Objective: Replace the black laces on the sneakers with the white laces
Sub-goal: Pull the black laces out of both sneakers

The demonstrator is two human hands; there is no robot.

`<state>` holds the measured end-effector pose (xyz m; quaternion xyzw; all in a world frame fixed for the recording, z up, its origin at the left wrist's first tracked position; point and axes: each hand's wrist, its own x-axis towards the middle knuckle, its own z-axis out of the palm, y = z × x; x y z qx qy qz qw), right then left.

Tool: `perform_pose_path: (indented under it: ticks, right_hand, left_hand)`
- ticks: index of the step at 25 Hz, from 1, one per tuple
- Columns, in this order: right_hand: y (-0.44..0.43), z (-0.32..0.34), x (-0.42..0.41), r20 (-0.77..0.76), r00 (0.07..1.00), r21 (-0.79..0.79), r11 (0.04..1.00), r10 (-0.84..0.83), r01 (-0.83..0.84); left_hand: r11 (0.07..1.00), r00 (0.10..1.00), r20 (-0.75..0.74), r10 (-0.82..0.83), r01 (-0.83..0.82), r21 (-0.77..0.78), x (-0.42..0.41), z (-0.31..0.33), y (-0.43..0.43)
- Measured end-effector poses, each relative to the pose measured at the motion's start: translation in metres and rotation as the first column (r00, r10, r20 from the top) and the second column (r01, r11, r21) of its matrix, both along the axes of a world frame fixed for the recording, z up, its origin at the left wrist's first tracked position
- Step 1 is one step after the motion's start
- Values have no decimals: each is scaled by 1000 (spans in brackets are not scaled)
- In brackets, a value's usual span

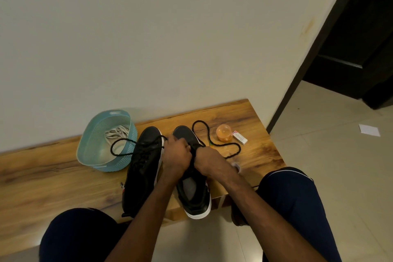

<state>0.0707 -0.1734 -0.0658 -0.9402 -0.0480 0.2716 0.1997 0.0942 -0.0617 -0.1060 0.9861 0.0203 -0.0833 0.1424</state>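
Note:
Two black sneakers with white soles lie side by side on a wooden bench (49, 178). The left sneaker (142, 168) is still laced in black, and one lace end loops over the basket rim. Over the laces of the right sneaker (194, 193), my left hand (175, 157) rests with its fingers curled at the eyelets. My right hand (207, 160) grips the black lace (214, 143), whose free length snakes across the bench to the right. The white laces (117, 132) lie bunched inside a light blue basket (89, 151).
An orange round container (224, 133) and a small white box (240, 138) sit at the bench's back right. A wall stands right behind the bench. My knees flank the bench's front edge. Tiled floor and a dark doorway are on the right.

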Motion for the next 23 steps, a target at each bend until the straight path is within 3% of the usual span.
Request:
perform_pose_path:
  ticks: [2, 3, 4, 5, 6, 7, 8, 9, 11, 12, 14, 16, 23]
  right_hand:
    - [1, -4, -1, 14, 999, -31, 999, 31, -30]
    - [2, -6, -1, 18, 999, -35, 999, 33, -33]
    - [2, -8, -1, 21, 999, -34, 999, 33, -32]
    - [3, -9, 0, 21, 999, -36, 999, 32, -32]
    - [4, -9, -1, 21, 999, -40, 999, 30, -29]
    - [5, -9, -1, 22, 999, -46, 999, 29, -28]
    - [6, -8, -1, 23, 999, -52, 998, 25, -24]
    - [7, -8, -1, 21, 1000, -52, 999, 15, -14]
    - [7, -8, -1, 27, 1000, -47, 999, 5, -3]
    - [7, -8, -1, 35, 999, -44, 999, 4, -2]
    - [6, -8, -1, 42, 999, -36, 999, 5, -4]
    - [6, -8, -2, 57, 998, -24, 1000, 14, -12]
    - [6, -10, -1, 71, 997, -24, 999, 28, -27]
  left_hand:
    - [965, 986, 44, 160, -147, -219, 6, 5, 9]
    - [886, 953, 13, 303, -276, -373, 9, 6, 17]
    - [709, 884, -97, 457, -428, -561, 12, 7, 26]
    - [451, 789, -257, 558, -548, -704, 14, 7, 36]
    - [224, 709, -405, 577, -615, -756, 14, 9, 45]
    - [148, 676, -458, 577, -638, -756, 12, 8, 52]
    - [222, 704, -406, 583, -619, -753, 10, 9, 54]
    - [431, 781, -254, 570, -548, -717, 9, 9, 53]
    - [882, 931, 142, 335, -257, -395, 7, 10, 48]
    - [977, 961, 245, 132, -84, -194, 8, 15, 42]
    - [969, 951, 207, -229, 201, 144, 13, 19, 30]
    - [871, 912, 75, -404, 358, 336, 16, 16, 16]
    - [844, 925, 70, -374, 308, 440, 24, 8, 1]
